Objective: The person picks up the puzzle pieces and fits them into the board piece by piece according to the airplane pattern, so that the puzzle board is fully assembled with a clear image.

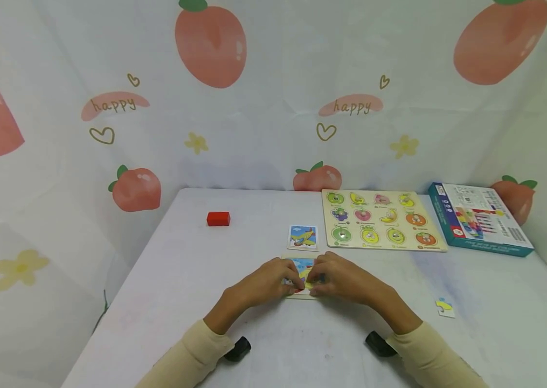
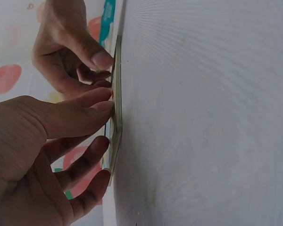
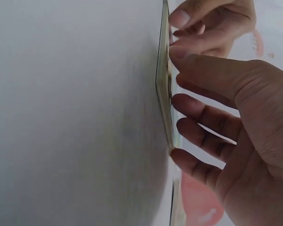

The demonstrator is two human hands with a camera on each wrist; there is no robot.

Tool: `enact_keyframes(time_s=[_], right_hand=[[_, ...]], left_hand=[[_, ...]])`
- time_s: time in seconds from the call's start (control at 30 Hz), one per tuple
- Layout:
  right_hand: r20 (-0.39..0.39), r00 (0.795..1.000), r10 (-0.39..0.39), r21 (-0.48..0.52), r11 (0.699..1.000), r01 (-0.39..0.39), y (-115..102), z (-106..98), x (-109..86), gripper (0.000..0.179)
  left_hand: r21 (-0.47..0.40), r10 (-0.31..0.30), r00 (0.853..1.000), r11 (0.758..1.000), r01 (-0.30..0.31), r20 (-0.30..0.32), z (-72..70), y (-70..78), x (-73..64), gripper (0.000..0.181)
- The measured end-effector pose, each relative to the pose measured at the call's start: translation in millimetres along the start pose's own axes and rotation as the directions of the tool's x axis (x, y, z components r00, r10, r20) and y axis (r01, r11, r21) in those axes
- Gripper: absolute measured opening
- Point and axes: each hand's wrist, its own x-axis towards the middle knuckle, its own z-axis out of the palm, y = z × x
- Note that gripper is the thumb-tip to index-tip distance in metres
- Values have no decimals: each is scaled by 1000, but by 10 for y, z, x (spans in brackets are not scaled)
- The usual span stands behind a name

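Observation:
A small wooden puzzle board [image 1: 301, 297] with a blue and yellow picture lies flat under both hands. My left hand [image 1: 273, 277] is at its left part, thumb and index fingertips close together on the picture beside a red patch. Whether they pinch a piece is hidden. From the right, my right hand [image 1: 338, 276] rests its spread, slightly bent fingertips on the board. In the right wrist view, those fingers touch the face and edge of the board [image 3: 162, 66]. Just behind it lies a picture card [image 1: 303, 237] showing a yellow airplane.
A loose yellow and white puzzle piece [image 1: 445, 307] lies to the right. Farther back are a fruit puzzle board [image 1: 375, 233] and a teal-edged box [image 1: 489, 218]. A red block [image 1: 218, 219] sits at the back left. A patterned cloth hangs behind the table.

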Motion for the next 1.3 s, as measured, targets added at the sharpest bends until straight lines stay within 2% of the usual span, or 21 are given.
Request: enact_keyframes(time_s=[0.1,0.27,0.43,0.6,0.73,0.97,1.13,1.3], right_hand=[[-12,1000,0,-1,1000,0,56,-42,-70,19],[-41,997,62,2,998,-62,180,-189,-282,22],[-91,984,155,13,988,-154,323,-389,-618,21],[-161,967,197,-13,979,-202,472,-532,-987,22],[-183,948,261,-37,962,-272,585,-599,-1245,28],[-156,905,396,-27,914,-404,762,-704,-1613,35],[-145,873,465,0,882,-470,888,-728,-1833,39],[-139,858,494,-8,866,-500,976,-736,-1981,42]], left_hand=[[5,23,1000,1000,-23,6,0,-9,10,14],[-16,1,1000,1000,-1,23,3,-19,20,17],[-27,-41,998,999,42,38,8,-21,14,20],[-34,-45,998,998,46,35,6,-24,-4,21],[-35,-51,998,998,52,30,7,-31,-15,22],[-32,-57,998,998,58,22,10,-38,-17,24],[-31,-69,997,997,70,27,6,-27,-14,23],[-34,-76,997,996,77,33,10,-25,-9,22]])
